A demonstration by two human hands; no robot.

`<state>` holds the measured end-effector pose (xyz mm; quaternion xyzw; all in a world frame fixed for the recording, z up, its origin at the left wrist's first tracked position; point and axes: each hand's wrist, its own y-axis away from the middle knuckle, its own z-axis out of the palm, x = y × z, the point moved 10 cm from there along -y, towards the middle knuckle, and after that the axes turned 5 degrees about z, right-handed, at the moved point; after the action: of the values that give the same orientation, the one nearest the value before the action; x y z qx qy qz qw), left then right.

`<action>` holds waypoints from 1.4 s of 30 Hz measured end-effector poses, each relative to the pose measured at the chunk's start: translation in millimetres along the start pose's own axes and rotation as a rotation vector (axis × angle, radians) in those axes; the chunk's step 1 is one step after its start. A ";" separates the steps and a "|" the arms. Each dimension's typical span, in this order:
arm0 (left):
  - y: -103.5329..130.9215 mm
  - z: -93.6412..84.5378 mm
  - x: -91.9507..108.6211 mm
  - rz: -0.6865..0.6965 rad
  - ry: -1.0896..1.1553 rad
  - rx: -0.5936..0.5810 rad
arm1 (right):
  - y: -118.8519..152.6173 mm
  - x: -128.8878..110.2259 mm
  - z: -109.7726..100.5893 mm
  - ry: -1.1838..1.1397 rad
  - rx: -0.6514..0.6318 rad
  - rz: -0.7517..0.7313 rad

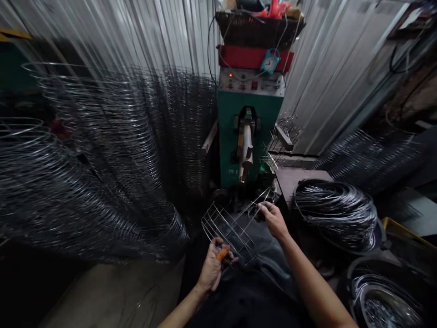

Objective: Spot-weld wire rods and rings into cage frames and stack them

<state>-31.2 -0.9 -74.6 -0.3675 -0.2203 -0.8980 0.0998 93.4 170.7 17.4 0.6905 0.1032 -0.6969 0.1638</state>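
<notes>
Over my lap is a wire frame [235, 230], a tilted grid of thin metal rods with a curved end at the left. My left hand [215, 264] grips its near left edge, and an orange wrap covers one finger. At the frame's upper right corner, my right hand [271, 217] pinches a rod between thumb and fingers. Beyond the frame stands a green machine [227, 136] with a metal arm [246, 150] sticking out toward me. The frame and the arm look apart.
Tall stacks of wire rings [112, 132] fill the left side. At the right, bundled wire rods [336, 209] lie in a round container, with a tub [353, 269] of wire pieces nearer me. A small blue clock [270, 61] hangs on the machine's top.
</notes>
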 end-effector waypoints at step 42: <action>-38.8 -28.5 30.0 0.060 -0.449 0.057 | -31.9 36.9 11.3 -0.128 0.129 -0.031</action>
<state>-83.3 19.5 -84.0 -0.5615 -0.2514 -0.7837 0.0854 71.4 192.8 -21.7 0.6519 0.0580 -0.7474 0.1144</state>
